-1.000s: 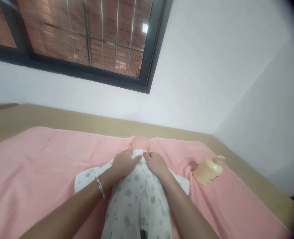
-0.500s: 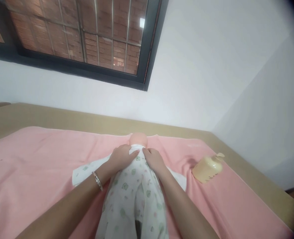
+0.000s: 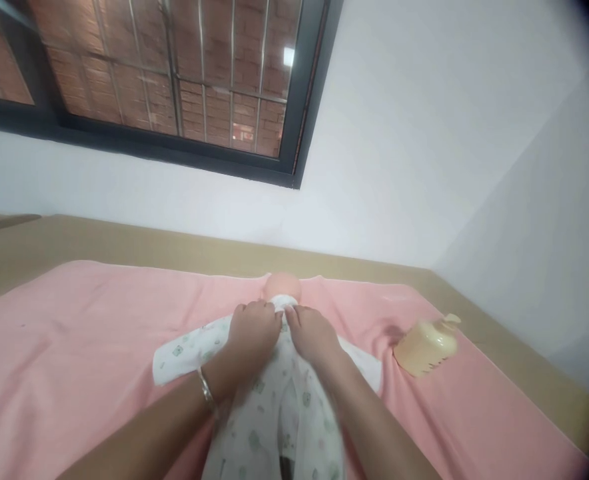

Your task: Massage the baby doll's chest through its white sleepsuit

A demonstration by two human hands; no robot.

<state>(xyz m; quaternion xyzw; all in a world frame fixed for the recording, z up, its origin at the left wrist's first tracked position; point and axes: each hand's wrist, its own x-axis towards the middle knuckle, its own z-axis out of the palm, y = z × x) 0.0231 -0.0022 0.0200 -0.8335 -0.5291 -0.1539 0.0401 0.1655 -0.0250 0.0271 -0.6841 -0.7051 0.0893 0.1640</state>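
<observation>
A baby doll, its bare head (image 3: pixel 283 285) at the far end, lies on a pink blanket (image 3: pixel 119 293) in a white garment (image 3: pixel 254 427) printed with small green figures. Just below the doll's neck, my left hand (image 3: pixel 255 330) is closed on the garment's front, with a bracelet on that wrist. Close beside it, my right hand (image 3: pixel 314 333) pinches the cloth on the other side of the chest. Both sleeves spread outward on the blanket. A gap runs down the lower front of the garment. My hands hide much of the chest.
A pale yellow pump bottle (image 3: pixel 426 347) stands tilted in view on the blanket at the right. The tan surface (image 3: pixel 174 247) under the blanket meets a white wall (image 3: pixel 399 133). A dark-framed barred window (image 3: pixel 294 160) is at the upper left.
My left hand has turned knuckles up, its fingers curling in on the cloth near the neck. My right hand stays close to the same spot. The whole view has shifted slightly.
</observation>
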